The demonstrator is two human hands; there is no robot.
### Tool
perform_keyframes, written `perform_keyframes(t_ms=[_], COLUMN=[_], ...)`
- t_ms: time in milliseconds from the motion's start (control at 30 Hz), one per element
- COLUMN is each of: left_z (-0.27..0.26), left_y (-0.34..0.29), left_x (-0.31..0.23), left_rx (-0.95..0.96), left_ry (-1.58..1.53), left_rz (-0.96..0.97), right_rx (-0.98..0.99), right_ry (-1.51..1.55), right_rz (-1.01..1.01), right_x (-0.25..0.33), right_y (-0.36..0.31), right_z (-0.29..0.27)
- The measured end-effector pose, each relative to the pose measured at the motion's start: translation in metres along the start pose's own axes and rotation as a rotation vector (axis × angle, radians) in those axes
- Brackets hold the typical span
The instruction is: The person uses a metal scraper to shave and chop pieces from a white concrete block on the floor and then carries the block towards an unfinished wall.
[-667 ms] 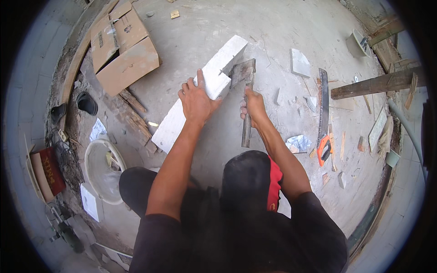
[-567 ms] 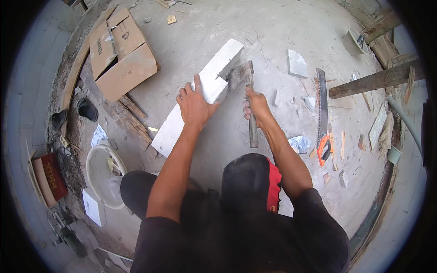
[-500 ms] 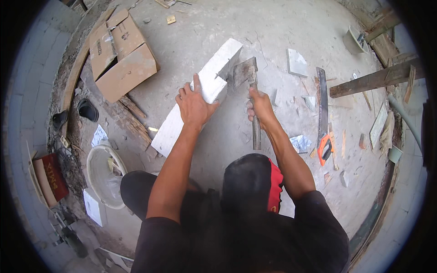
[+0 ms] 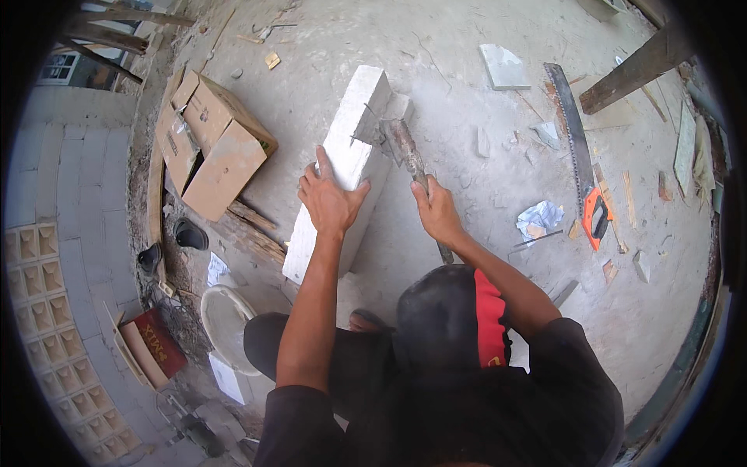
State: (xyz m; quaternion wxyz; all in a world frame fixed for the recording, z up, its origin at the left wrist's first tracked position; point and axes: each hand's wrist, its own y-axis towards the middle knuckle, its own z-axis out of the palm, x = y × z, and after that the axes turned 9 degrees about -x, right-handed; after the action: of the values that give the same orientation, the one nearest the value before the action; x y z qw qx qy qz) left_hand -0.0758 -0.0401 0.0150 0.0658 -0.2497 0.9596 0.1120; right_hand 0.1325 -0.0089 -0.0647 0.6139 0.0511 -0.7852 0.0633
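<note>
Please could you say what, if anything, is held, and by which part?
The right hand grips a bladed tool by its handle; the left hand lies spread on a white block.

The block (image 4: 354, 159) lies right of the carton (image 4: 214, 148) and left of the saw (image 4: 577, 148), which rests on the floor (image 4: 607, 327).

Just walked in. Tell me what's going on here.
A person's left hand is spread over a long white block, steadying it. The right hand grips a hatchet by the handle, its head at the block's notched side; how deep it bites is hard to tell. A saw with an orange handle lies on the floor to the right, and a cardboard box sits to the left.
</note>
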Motion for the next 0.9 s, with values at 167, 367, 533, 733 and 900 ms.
perform_keyframes(t_ms=[167, 367, 533, 733, 900], left_z=[-0.004, 0.000, -0.004, 0.000, 0.002], left_y=[-0.003, 0.001, 0.005, 0.002, 0.005], left_x=[0.006, 0.000, 0.006, -0.003, 0.005], left_rx=[0.017, 0.006, 0.007, 0.037, 0.020], left_ry=[-0.001, -0.018, 0.000, -0.039, -0.034], left_rz=[-0.023, -0.006, -0.014, -0.015, -0.015], right_rx=[0.167, 0.115, 0.195, 0.224, 0.510], right_ry=[-0.203, -0.225, -0.207, -0.151, -0.245], right_rz=[0.133, 0.065, 0.167, 0.080, 0.329], right_x=[-0.007, 0.021, -0.010, -0.006, -0.007], right_y=[0.025, 0.007, 0.043, 0.028, 0.085], right_z=[-0.002, -0.014, 0.004, -0.041, -0.045])
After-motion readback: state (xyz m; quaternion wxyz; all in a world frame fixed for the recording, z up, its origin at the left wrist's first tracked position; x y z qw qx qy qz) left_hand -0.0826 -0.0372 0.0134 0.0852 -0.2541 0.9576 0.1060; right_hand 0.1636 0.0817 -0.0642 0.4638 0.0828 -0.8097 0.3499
